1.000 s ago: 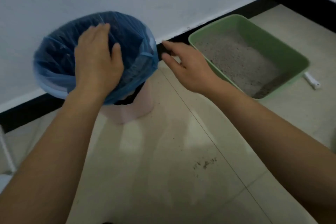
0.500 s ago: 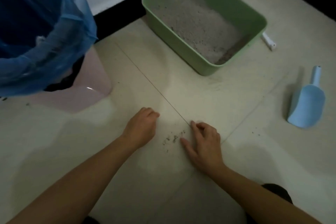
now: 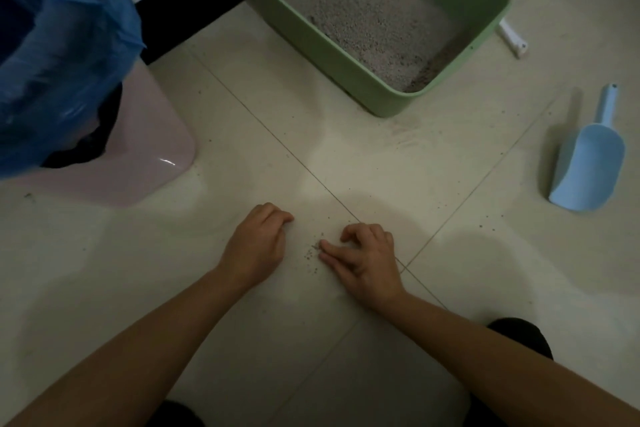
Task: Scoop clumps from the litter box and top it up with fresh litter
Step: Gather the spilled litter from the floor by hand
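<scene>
Tile floor (image 3: 381, 166), right hand (image 3: 367, 263) touching spilled grains (image 3: 312, 252)

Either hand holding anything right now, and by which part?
Nothing visibly held. The left hand rests curled on the floor; the right hand touches spilled litter grains; the scoop lies apart.

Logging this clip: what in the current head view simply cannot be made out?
- Bin bag: head view; contents hidden by its blue folds and the left edge.
- Left hand: head view; curled fingers hide whether it holds anything.
- White object: head view; mostly hidden behind the litter box.
- Litter: head view; too dim and grainy to pick out clumps.
</scene>
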